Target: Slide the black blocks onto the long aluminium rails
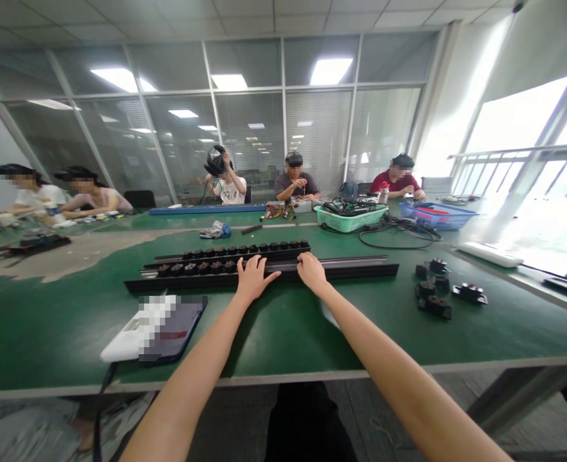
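Observation:
A long black rail (360, 271) lies across the green table (274, 333), with a row of black round parts (190, 269) seated along its left half. My left hand (252, 277) rests on the rail at the right end of that row, thumb and fingers spread. On the rail's middle, my right hand (311, 269) has its fingers curled together at the edge; whatever they hold is too small to name. Behind lies a second rail carrying a row of similar black parts (264, 247).
Several loose black parts (435, 307) sit at the right. A white device and dark phone (182, 333) lie front left. Farther back are a green basket (348, 221) of cables, a blue basket (451, 219), a cloth (215, 230) and several seated people.

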Tool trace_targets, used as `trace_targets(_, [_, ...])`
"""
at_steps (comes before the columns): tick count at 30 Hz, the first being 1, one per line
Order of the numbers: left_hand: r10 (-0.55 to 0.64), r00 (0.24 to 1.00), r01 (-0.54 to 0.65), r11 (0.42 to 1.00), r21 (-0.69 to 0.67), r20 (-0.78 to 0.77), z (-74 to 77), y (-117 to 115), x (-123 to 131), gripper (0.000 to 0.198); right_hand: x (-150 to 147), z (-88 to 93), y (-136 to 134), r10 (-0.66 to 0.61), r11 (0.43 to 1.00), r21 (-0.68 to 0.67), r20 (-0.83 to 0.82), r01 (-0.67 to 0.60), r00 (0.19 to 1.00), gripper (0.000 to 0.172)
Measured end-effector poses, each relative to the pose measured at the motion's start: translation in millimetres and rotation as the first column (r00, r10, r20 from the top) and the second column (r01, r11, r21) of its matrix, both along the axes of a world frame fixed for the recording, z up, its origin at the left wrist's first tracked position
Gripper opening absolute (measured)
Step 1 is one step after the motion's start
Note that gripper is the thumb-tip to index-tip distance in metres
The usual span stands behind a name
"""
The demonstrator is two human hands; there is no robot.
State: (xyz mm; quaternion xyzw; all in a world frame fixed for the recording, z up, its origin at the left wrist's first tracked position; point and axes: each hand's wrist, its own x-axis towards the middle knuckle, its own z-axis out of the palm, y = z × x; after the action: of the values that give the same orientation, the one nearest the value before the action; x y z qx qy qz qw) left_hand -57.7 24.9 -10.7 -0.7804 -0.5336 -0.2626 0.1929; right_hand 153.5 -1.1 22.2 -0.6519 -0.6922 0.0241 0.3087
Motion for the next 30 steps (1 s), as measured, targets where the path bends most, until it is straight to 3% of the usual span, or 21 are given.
trace_targets(5, [0.028,0.999,-0.027,0.999,0.022,-0.033,1.5,-1.6,-0.9,0.073,9.4,-3.4,2.8,0.081,0.996,0.033,-0.018,-0.081,0.997,0.032])
trace_targets(14, [0.072,0.996,-0.073,0.997,-0.019,-0.06,7.3,-4.8,-1.7,0.074,-0.3,-17.4,6.4,0.026,0.984,0.175,0.008,-0.027,1.0,0.03])
trace_targets(21, [0.097,0.995,-0.098,0.994,0.046,0.021,4.3,-4.5,2.9,0.071,4.2,-27.9,6.8,0.076,0.966,0.243,0.052,-0.086,0.996,0.038])
trace_targets(27, [0.042,0.999,-0.042,0.999,-0.012,0.001,1.8,-8.6,-4.7,0.077,5.1,-38.9,3.6,0.026,0.964,0.257,0.171,-0.07,0.985,0.048])
trace_targets(30, [0.084,0.996,-0.084,0.996,0.003,0.034,3.1,-14.8,-7.6,0.08,6.6,-39.0,-0.6,0.012,0.968,0.241,0.218,-0.066,0.976,0.052])
